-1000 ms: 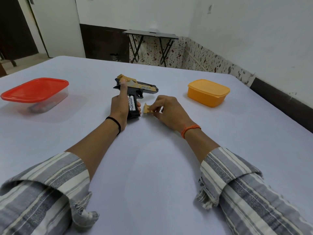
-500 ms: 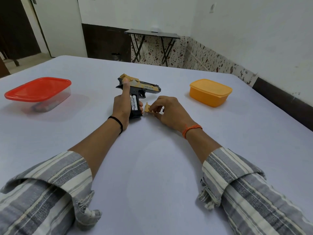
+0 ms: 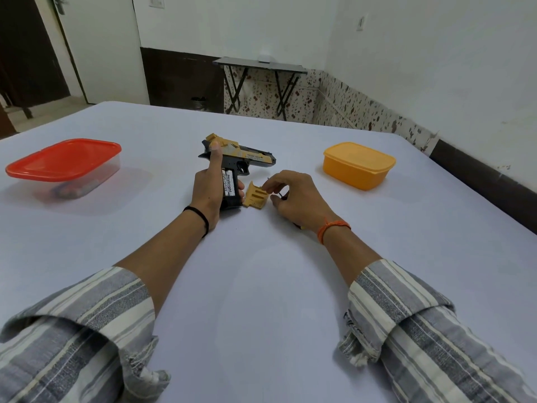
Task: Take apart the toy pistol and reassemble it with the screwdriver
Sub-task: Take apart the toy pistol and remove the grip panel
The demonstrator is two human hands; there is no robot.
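Head view shows, far left on the table (image 3: 261,286), a clear box with a red lid (image 3: 65,159), likely kept aside for loose parts; something lies inside it but is too blurred to name. Your left hand (image 3: 207,189) wraps the toy pistol (image 3: 236,164) by its grip, forefinger up along the back, probably to steady it butt-down on the table, barrel pointing right. It is black with a tan slide, and the grip is open, two white batteries (image 3: 228,183) showing. Just beside it your right hand (image 3: 293,196) pinches the tan grip cover (image 3: 255,196), ribbed inner side showing, edge on the table; a dark tool, perhaps the screwdriver, seems tucked under that palm. A yellow box (image 3: 359,164) sits well apart at right.
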